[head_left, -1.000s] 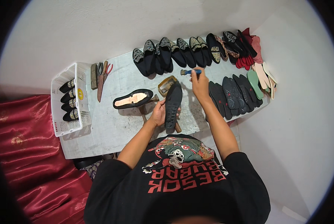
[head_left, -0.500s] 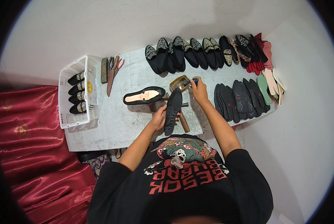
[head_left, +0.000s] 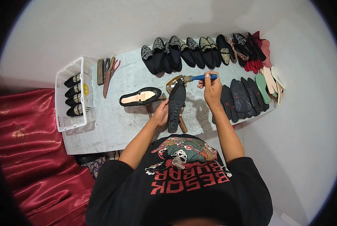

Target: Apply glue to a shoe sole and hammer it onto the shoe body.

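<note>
My left hand (head_left: 162, 113) grips a black shoe sole (head_left: 176, 111) by its edges, upright, with its ridged underside partly showing. In my right hand (head_left: 212, 89) is a brush (head_left: 204, 77) with a blue handle, lying nearly level. Its bristle end is at the rim of an amber-coloured container (head_left: 173, 83), just above the sole's upper tip; whether it touches either cannot be told. Left of the sole rests a black shoe (head_left: 141, 97) with a pale insole area. A hammer's wooden handle (head_left: 183, 126) pokes out from behind the sole, its head mostly hidden.
Finished-looking black slip-on shoes (head_left: 194, 52) line the table's (head_left: 108, 132) back edge. Black soles (head_left: 238, 100) and pale insoles (head_left: 268, 77) lie at the right. A white basket (head_left: 87, 109) with several shoes stands left, beside pliers and a sheathed tool (head_left: 106, 83). Red cloth (head_left: 33, 150) hangs at left.
My right hand has turned and moved right and slightly up, bringing the brush up out of the container to a level pose. The left hand keeps hold of the sole.
</note>
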### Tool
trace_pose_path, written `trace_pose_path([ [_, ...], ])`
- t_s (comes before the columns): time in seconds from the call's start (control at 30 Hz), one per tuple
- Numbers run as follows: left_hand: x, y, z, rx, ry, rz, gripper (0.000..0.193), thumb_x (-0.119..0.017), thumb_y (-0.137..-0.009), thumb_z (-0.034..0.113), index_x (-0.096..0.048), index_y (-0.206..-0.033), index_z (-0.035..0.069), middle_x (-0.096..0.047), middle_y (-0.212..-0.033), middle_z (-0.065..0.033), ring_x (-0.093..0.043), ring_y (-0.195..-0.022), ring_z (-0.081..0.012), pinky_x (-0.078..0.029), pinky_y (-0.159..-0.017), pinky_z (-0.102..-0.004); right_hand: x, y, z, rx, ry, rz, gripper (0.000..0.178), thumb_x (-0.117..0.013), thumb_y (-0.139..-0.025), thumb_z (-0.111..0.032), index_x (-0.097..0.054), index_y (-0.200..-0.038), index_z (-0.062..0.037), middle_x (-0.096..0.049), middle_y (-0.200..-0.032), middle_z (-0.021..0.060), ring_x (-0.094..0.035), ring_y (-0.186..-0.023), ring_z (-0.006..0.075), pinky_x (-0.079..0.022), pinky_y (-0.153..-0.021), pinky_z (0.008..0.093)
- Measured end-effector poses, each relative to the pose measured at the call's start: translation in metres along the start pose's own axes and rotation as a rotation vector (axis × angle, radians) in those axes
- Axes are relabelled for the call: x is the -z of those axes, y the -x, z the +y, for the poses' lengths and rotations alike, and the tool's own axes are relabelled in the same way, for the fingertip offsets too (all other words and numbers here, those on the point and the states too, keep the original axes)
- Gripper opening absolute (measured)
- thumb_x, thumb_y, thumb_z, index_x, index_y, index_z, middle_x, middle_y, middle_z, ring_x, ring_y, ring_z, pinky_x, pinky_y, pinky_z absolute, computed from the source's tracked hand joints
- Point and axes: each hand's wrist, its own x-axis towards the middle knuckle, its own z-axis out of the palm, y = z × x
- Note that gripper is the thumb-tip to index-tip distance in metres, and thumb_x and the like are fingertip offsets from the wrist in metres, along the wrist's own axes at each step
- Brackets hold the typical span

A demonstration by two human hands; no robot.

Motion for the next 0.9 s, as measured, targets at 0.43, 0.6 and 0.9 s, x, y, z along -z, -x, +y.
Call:
trace_pose_path([
  [0.43, -0.024, -0.019, 0.009, -0.024, 0.082, -0.049, 0.060, -0.026, -0.108, 0.045, -0.051, -0.141, 0.001, -0.065, -0.125, -0.0172, -0.064, -0.115, -0.0299, -0.054, -0.098, -0.0499, 0.009, 0.057, -0.037, 0.230, 0.441, -0.176, 0.017, -0.062, -0.097, -0.017, -0.058, -0.104, -0.0017, -0.063, -0.070, 0.0129, -0.063, -0.055, 0.0226, -0.048, -0.054, 0.0351],
  [0.6, -0.022, -0.018, 0.010, -0.028, 0.083, -0.125, 0.059, -0.027, -0.108, 0.044, -0.049, -0.143, 0.002, -0.064, -0.128, -0.0169, -0.063, -0.118, -0.0335, -0.053, -0.098, -0.0536, 0.006, 0.043, -0.033, 0.359, 0.417, -0.037, 0.018, -0.062, -0.097, -0.015, -0.057, -0.107, -0.0009, -0.065, -0.076, 0.0132, -0.065, -0.060, 0.0226, -0.049, -0.055, 0.0342],
  [0.9, -0.022, -0.017, 0.015, -0.037, 0.105, -0.125, 0.060, -0.028, -0.108, 0.047, -0.050, -0.143, 0.003, -0.064, -0.129, -0.0168, -0.062, -0.119, -0.0334, -0.052, -0.099, -0.0548, 0.010, 0.056, -0.038, 0.426, 0.457, -0.042, 0.016, -0.063, -0.095, -0.013, -0.059, -0.103, -0.0003, -0.066, -0.078, 0.0140, -0.068, -0.064, 0.0259, -0.051, -0.058, 0.0352],
])
